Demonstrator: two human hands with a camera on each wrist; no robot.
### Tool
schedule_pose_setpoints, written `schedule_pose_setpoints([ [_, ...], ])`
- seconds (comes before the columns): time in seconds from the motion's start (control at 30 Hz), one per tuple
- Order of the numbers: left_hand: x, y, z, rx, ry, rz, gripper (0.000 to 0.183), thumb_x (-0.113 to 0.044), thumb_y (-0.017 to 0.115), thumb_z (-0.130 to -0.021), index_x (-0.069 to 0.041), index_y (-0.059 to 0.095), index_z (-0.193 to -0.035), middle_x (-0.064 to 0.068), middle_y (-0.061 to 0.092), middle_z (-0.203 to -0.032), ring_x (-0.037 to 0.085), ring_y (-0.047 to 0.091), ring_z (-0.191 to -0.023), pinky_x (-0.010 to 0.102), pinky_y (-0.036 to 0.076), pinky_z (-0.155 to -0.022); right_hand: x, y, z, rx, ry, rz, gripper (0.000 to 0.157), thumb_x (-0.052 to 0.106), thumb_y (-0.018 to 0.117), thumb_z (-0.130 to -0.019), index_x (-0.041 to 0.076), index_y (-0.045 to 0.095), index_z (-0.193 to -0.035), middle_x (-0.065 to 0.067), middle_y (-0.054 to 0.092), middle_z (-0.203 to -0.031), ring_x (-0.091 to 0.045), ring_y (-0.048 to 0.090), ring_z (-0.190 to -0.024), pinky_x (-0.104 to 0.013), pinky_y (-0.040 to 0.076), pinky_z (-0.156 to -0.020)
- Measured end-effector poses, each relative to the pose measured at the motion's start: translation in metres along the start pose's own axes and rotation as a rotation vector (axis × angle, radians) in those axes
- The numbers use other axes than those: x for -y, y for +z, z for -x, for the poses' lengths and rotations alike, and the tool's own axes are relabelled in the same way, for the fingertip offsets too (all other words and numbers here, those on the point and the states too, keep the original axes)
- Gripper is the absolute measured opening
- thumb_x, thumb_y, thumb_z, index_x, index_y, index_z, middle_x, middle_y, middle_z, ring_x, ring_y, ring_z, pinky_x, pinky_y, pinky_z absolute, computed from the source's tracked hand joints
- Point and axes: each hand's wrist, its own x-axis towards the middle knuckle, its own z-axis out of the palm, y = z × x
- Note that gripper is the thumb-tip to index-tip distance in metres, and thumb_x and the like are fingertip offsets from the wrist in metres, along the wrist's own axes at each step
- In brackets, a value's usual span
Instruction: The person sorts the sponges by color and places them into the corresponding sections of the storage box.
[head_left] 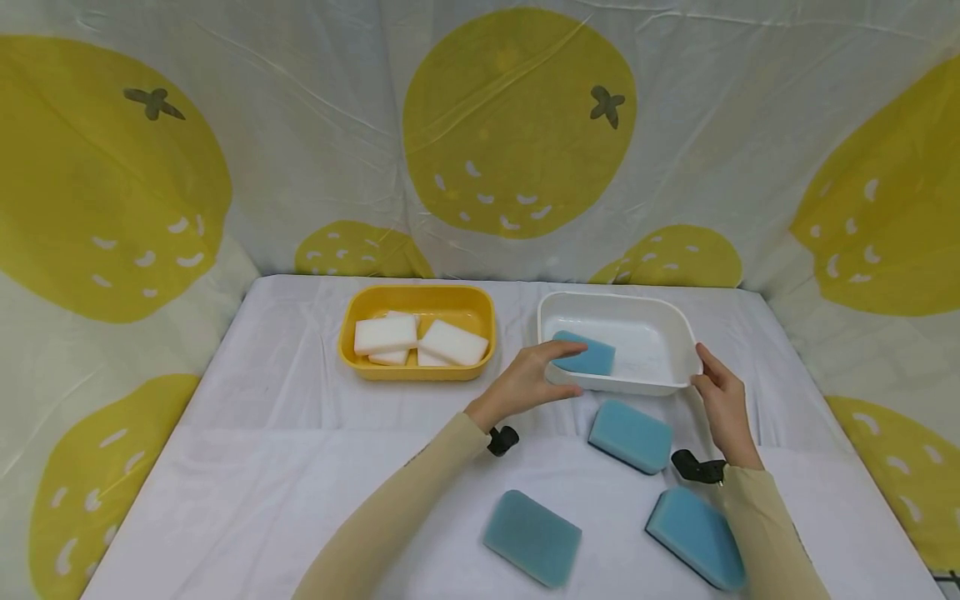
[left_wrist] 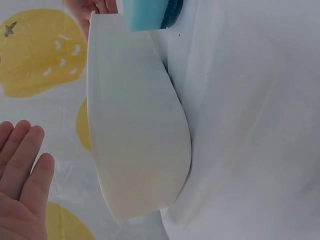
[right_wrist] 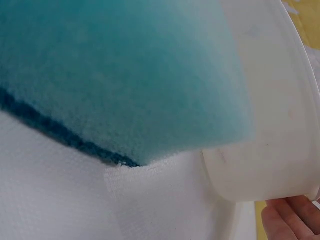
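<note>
A white plastic basin (head_left: 660, 385) stands at the table's back right, with one blue sponge (head_left: 596, 358) inside at its left end. My right hand (head_left: 726, 404) grips the basin's right end, its fingers (right_wrist: 287, 220) showing at that end in the right wrist view. Over the basin's front left rim is my left hand (head_left: 528, 379), thumb and fingers spread apart and nothing held between them. The left wrist view shows its fingers (left_wrist: 25, 155) straight, beside the basin's outer wall (left_wrist: 135, 120). A second blue sponge (head_left: 632, 437) lies just in front of the basin.
Left of the white basin, a yellow basin (head_left: 420, 374) holds several white sponges (head_left: 453, 342). Two more blue sponges lie nearer the front: one in the middle (head_left: 532, 537), another (head_left: 693, 537) partly behind my right forearm. A lemon-print curtain (head_left: 517, 125) surrounds the white-covered table (head_left: 247, 467).
</note>
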Motion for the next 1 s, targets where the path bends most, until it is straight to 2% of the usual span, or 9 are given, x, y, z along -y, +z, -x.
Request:
schedule_pose_setpoints([
  [0.17, -0.004, 0.004, 0.002, 0.048, 0.003, 0.049, 0.060, -0.021, 0.074, -0.086, -0.005, 0.049, -0.138, 0.007, 0.052, -0.137, 0.010, 0.048, -0.124, 0.030, 0.041, -0.102, 0.000, 0.000, -0.001, -0.004, 0.006, 0.013, 0.054, 0.009, 0.033, -0.101, 0.003, 0.016, -0.151, -0.016, 0.014, -0.156, -0.027, 0.019, -0.141, -0.007, 0.033, -0.095],
  [0.3, -0.005, 0.011, 0.002, 0.085, 0.043, 0.043, 0.062, -0.019, 0.075, -0.085, -0.004, 0.048, -0.139, 0.007, 0.052, -0.137, 0.009, 0.046, -0.125, 0.026, 0.039, -0.102, 0.000, -0.001, -0.001, -0.003, 0.017, 0.025, 0.054, 0.010, 0.033, -0.101, 0.005, 0.016, -0.152, -0.016, 0.015, -0.156, -0.028, 0.020, -0.141, -0.005, 0.033, -0.093],
  [0.43, -0.007, 0.020, 0.002, 0.149, 0.061, 0.032, 0.063, -0.018, 0.075, -0.084, -0.004, 0.047, -0.139, 0.007, 0.051, -0.138, 0.009, 0.045, -0.127, 0.020, 0.036, -0.103, -0.001, -0.001, -0.002, 0.000, 0.026, 0.025, 0.054, 0.010, 0.033, -0.101, 0.006, 0.016, -0.152, -0.016, 0.015, -0.156, -0.029, 0.020, -0.141, -0.006, 0.033, -0.093],
  [0.6, -0.009, 0.029, 0.001, 0.207, 0.071, -0.009, 0.064, -0.019, 0.075, -0.084, -0.004, 0.047, -0.140, 0.007, 0.050, -0.138, 0.010, 0.042, -0.129, 0.016, 0.031, -0.104, -0.002, -0.001, -0.002, 0.002, 0.023, 0.023, 0.054, 0.010, 0.033, -0.101, 0.006, 0.016, -0.152, -0.016, 0.015, -0.156, -0.029, 0.020, -0.141, -0.006, 0.033, -0.093],
  [1.0, -0.001, 0.046, -0.005, 0.268, 0.117, -0.102, 0.070, -0.022, 0.078, -0.082, -0.001, 0.045, -0.140, 0.010, 0.045, -0.144, 0.015, 0.037, -0.134, 0.016, 0.022, -0.108, -0.001, -0.001, -0.002, -0.005, 0.020, 0.025, 0.054, 0.010, 0.033, -0.101, 0.006, 0.017, -0.152, -0.016, 0.016, -0.155, -0.028, 0.022, -0.140, -0.004, 0.034, -0.090],
])
